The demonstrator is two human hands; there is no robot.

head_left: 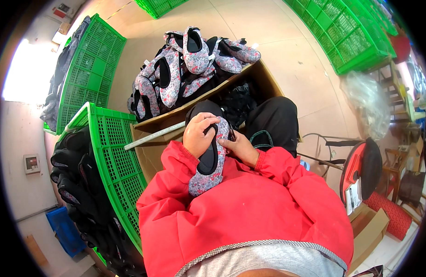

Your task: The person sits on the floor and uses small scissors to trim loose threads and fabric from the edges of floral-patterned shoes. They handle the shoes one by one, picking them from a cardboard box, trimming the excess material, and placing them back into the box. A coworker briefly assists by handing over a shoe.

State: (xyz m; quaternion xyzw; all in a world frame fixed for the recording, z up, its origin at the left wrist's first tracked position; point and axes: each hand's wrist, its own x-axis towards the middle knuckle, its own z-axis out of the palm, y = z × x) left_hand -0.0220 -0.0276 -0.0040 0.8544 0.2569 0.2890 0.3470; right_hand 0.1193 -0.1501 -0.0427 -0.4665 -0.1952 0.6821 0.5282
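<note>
A floral slip-on shoe [206, 177] with a black insole lies slantwise against my red jacket, above my lap. My left hand [200, 135] is closed round its upper part, with the thumb over the opening. On the shoe's right side, my right hand [240, 148] is closed with the thumb pressing its edge. Something thin and dark shows beside the right fingers; I cannot make out what it is. Beyond my knees, many matching floral shoes [194, 60] are heaped. Closer in stands a cardboard box [268, 83] with black items [238, 102] inside.
A pale bar [155, 135] rests across the box at the left. Green crates [112, 152] stand left, one full of black shoes [79, 175]; another green crate [340, 34] is far right. A clear plastic bag [368, 101] and a red-and-black round-seated chair [361, 168] are at right.
</note>
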